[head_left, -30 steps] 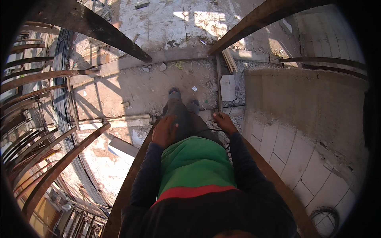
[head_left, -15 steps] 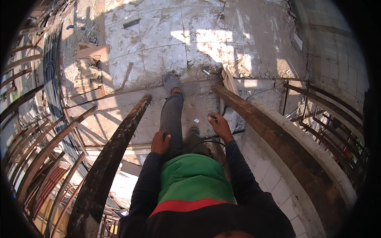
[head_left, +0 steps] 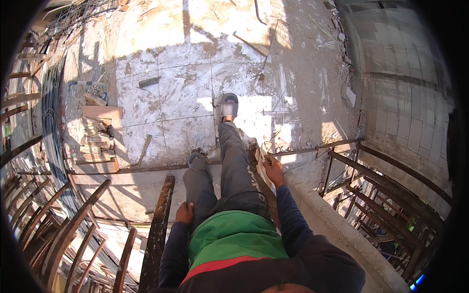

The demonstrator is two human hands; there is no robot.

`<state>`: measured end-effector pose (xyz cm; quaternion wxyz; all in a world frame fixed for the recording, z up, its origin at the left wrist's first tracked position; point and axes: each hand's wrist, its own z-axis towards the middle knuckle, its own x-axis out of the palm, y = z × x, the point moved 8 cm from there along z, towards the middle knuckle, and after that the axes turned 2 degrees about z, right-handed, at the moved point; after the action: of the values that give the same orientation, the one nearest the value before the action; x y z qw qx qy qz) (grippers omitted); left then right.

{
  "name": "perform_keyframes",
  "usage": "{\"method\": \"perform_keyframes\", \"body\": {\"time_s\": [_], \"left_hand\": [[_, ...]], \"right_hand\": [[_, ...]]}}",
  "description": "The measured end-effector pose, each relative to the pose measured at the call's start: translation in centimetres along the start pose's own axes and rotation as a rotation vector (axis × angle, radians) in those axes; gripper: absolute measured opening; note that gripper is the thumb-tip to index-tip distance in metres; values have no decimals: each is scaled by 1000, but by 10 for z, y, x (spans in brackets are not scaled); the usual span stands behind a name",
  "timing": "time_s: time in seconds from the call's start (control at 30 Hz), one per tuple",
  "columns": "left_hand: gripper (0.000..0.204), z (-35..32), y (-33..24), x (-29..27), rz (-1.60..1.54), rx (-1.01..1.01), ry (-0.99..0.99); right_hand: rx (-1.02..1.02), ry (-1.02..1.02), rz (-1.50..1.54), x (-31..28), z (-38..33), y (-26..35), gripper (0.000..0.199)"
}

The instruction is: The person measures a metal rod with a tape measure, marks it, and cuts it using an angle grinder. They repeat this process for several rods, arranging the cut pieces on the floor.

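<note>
My left hand (head_left: pixel 185 213) hangs beside my left thigh, its fingers curled in and nothing visible in them. My right hand (head_left: pixel 274 171) is ahead of my right hip, over a pale wooden board (head_left: pixel 262 169). Its thumb and fingers are drawn together; whether they touch the board or pinch something small cannot be made out. One grey sandal (head_left: pixel 228 106) is planted on the dusty tiled floor (head_left: pixel 185 97). My other foot (head_left: pixel 196 159) is behind it, at the raised edge of that floor.
A dark wooden rail (head_left: pixel 159 229) runs along my left. Beyond it lie bundled long rods (head_left: pixel 53 112) and a pile of wood offcuts (head_left: pixel 97 139). Another wood piece (head_left: pixel 149 82) and a long-handled tool (head_left: pixel 251 45) lie ahead. A block wall (head_left: pixel 400 112) and wooden railings (head_left: pixel 386 205) stand at right.
I have stepped forward, one foot now farther onto the tiled floor. The wooden rails have slid back past me. My right hand is now over the pale board, my left hand lower by the thigh.
</note>
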<state>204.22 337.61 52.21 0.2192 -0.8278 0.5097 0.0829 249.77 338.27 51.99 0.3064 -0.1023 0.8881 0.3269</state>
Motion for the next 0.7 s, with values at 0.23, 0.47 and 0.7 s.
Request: {"method": "perform_keyframes", "body": {"time_s": [0.23, 0.47, 0.7], "left_hand": [[68, 81, -56, 65, -690, -269, -22], [94, 64, -147, 64, -414, -804, 167], [97, 71, -187, 46, -241, -865, 289]], "right_hand": [[36, 89, -145, 15, 280, -69, 36], [-11, 175, -273, 16, 608, 16, 46], [-79, 108, -518, 41, 791, 55, 65]]}}
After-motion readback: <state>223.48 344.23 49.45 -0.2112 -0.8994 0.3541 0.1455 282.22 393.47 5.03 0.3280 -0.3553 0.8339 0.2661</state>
